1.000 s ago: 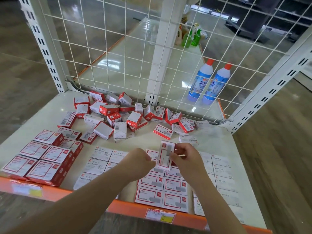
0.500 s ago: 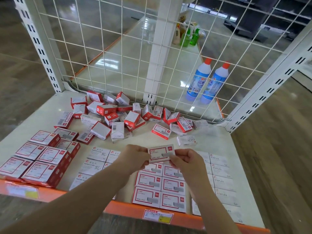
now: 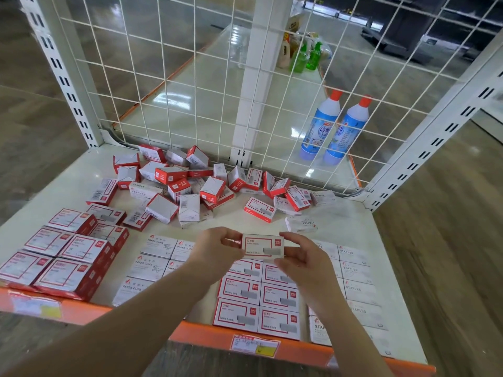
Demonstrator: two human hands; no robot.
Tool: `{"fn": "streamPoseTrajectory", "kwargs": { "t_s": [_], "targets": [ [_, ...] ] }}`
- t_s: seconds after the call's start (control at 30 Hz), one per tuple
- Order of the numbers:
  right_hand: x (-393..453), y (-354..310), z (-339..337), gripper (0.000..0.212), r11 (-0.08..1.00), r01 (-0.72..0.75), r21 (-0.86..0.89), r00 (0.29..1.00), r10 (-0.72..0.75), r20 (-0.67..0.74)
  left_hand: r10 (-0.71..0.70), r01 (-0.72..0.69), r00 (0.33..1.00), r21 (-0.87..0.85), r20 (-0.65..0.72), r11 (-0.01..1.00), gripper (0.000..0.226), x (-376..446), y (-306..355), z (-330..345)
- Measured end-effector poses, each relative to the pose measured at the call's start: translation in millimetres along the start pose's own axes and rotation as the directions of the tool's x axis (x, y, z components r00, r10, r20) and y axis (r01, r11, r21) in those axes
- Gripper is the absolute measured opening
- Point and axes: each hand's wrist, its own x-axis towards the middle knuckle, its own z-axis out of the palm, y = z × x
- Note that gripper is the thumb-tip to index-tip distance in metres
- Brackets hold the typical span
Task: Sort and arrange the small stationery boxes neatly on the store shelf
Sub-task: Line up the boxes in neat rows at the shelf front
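Head view: held box (image 3: 263, 246), red-and-white, label face up, long side level, pinched at its short ends between left hand (image 3: 217, 250) at 9 o'clock and right hand (image 3: 304, 258) at 3 o'clock; both hands curled on it, thumbs on the near edge. Box held above the far end of the red-bordered rows (image 3: 258, 297), two columns laid flat and edge to edge, running to the orange shelf lip (image 3: 196, 334) at 6 o'clock. White paper clip boxes (image 3: 152, 263) flat in rows at 9 o'clock of those, partly hidden by the left forearm. White staples boxes (image 3: 356, 284) in a column at 3 o'clock, partly hidden by the right forearm. Larger red boxes (image 3: 62, 254) stacked and grouped at far 9 o'clock near the shelf edge. Loose pile (image 3: 190, 183) of unsorted small boxes at 12 o'clock, tumbled on sides and ends against the wire grid back (image 3: 174, 85). One white staples box (image 3: 300, 223) lying alone just past the right hand. Behind the grid, two blue bottles (image 3: 333, 129) with red caps upright side by side on the next shelf, green bottles (image 3: 306, 57) farther back.
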Motion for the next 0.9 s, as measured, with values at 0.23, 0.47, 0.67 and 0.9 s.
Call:
{"fn": "streamPoseTrajectory", "kwargs": {
  "t_s": [0.23,0.47,0.67,0.9],
  "targets": [
    [4,4,-5,0.036,0.997,0.031,-0.071,0.999,-0.029,0.028,0.013,-0.014,1.000,0.040,0.013,0.999,0.018,3,-1,2],
    [15,20,-22,0.031,0.980,-0.024,-0.197,0.994,0.002,-0.112,0.058,-0.057,0.998,0.168,-0.004,0.984,0.029,11,-8,11],
    [29,31,-31,0.030,0.936,-0.086,-0.341,0.993,0.052,-0.105,0.144,-0.193,0.981,0.626,0.128,0.756,0.045,13,-15,19],
    [41,39,-29,0.027,0.924,-0.100,-0.370,0.995,0.101,-0.016,0.187,-0.368,0.929,0.844,0.318,0.391,0.057,21,-27,25]
  ]
}}
